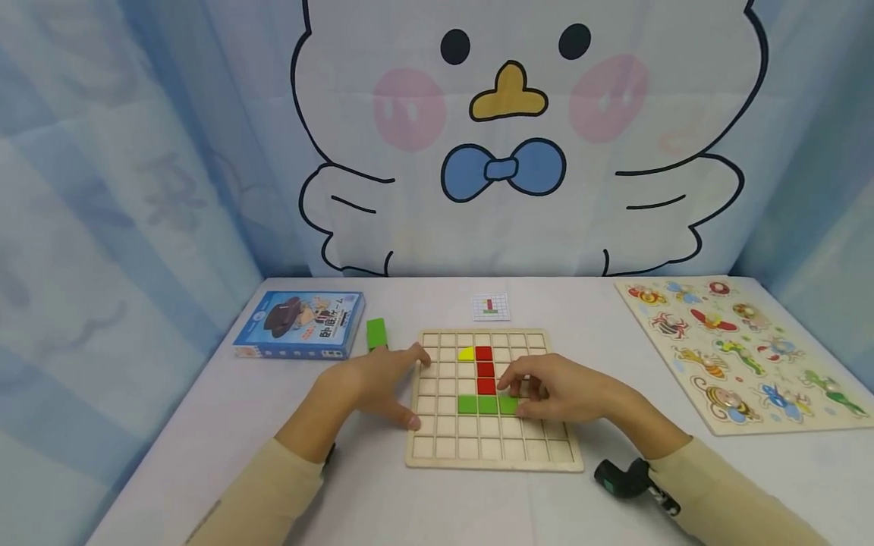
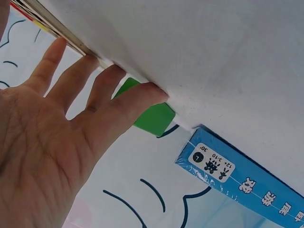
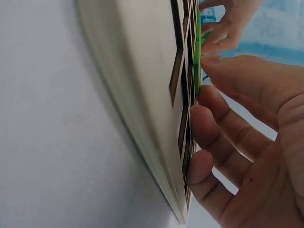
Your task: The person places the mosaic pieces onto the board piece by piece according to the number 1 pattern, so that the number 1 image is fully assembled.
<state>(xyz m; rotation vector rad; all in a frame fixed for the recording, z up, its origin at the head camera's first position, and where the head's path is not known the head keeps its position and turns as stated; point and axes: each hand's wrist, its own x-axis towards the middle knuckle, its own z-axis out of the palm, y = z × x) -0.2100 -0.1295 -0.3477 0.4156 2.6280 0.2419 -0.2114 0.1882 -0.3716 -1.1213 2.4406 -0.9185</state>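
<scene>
A square wooden grid board [image 1: 423,451] lies on the table. Down its middle runs a column of red tiles [image 1: 485,369], with a yellow piece [image 1: 466,354] left of the top one. Below is a row of green tiles [image 1: 467,404]. My right hand [image 1: 563,388] has its fingers curled over the board, thumb and index fingertip at the rightmost green tile [image 1: 508,404]. In the right wrist view the thumb meets that green strip. My left hand [image 1: 372,387] rests at the board's left edge, thumb and fingers spread apart.
Beyond my left hand lies a loose green block [image 1: 376,334], beside a blue game box [image 1: 300,324]. A small pattern card [image 1: 490,306] lies behind the board. To the right is a wooden insect puzzle board [image 1: 751,356]. A printed curtain [image 1: 505,235] hangs behind the table.
</scene>
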